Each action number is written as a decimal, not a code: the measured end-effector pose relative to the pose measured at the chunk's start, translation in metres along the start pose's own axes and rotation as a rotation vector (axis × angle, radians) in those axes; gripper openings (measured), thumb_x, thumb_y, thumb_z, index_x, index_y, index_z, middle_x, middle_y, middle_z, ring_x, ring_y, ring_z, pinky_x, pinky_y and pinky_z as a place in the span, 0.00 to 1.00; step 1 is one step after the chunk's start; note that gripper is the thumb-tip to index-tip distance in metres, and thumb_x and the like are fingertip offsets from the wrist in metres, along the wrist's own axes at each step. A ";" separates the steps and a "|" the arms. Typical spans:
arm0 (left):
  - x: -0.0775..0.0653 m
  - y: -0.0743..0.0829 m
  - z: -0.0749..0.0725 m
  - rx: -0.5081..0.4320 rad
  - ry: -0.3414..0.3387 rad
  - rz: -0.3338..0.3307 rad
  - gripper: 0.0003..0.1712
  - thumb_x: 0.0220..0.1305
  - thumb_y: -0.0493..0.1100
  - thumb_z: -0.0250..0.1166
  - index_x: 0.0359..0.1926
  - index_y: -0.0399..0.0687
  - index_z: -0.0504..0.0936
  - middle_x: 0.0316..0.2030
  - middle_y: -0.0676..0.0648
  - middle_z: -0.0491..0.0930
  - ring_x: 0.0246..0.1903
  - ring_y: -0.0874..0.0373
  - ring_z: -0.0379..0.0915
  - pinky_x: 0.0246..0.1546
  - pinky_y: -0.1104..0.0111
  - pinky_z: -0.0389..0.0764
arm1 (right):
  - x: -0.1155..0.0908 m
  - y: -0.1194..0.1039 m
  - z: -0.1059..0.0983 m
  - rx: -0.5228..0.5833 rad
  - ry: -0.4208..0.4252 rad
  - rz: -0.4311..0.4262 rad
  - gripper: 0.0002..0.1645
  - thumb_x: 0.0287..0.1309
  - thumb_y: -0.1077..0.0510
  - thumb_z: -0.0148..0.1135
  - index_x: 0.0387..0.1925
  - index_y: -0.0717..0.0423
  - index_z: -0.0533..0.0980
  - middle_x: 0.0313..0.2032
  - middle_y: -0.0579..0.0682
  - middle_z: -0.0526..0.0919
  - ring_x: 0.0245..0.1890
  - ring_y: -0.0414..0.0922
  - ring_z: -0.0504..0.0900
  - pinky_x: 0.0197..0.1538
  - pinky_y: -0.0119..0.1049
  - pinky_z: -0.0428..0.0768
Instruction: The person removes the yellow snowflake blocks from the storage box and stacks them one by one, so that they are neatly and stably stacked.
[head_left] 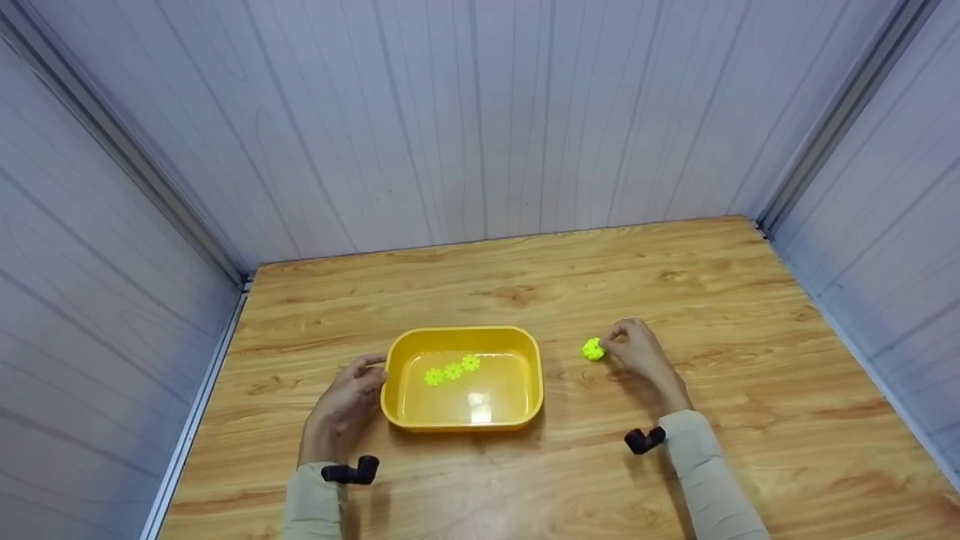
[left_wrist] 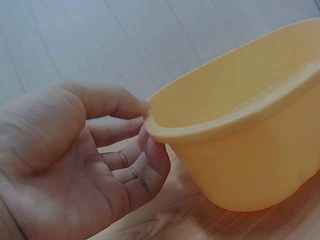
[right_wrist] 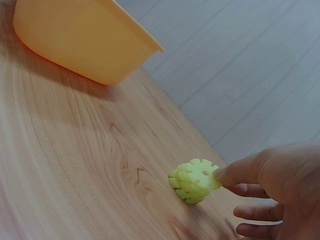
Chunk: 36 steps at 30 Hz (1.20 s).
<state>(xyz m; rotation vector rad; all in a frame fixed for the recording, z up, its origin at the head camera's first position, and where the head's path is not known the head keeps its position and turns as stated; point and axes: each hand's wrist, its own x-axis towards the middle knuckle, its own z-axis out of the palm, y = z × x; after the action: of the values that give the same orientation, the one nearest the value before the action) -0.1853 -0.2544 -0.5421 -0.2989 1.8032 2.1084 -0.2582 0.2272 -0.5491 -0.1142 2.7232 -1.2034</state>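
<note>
A yellow plastic tub (head_left: 465, 429) sits on the wooden table. Thumb and fingertips of my left hand (head_left: 352, 394) pinch its left rim, close up in the left wrist view. Inside lie three lime-green snowflake discs (head_left: 453, 371), notched at the edges, in a slanting row. To the right of the tub, a small stack of the same snowflake discs (right_wrist: 192, 181) stands on the table. My right hand (head_left: 639, 351) pinches the top disc at its edge between thumb and index finger, the other fingers loosely bent below.
The wooden table (head_left: 510, 296) ends at a pale panelled wall (head_left: 480, 135) behind, with similar panels at left and right. Dark wrist mounts (head_left: 645, 440) stick out from both sleeves over the table.
</note>
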 end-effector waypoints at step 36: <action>-0.001 0.001 -0.001 0.008 -0.023 0.015 0.29 0.64 0.34 0.58 0.64 0.37 0.61 0.46 0.42 0.76 0.45 0.52 0.74 0.47 0.64 0.75 | -0.002 -0.028 0.011 0.036 0.065 -0.088 0.10 0.65 0.54 0.57 0.39 0.58 0.76 0.54 0.60 0.70 0.60 0.59 0.67 0.59 0.56 0.67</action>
<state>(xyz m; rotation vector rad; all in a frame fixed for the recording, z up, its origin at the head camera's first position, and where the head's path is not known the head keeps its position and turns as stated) -0.1847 -0.2557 -0.5413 -0.2592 1.8054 2.1058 -0.2541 0.2003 -0.5350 -0.1962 2.7768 -1.3012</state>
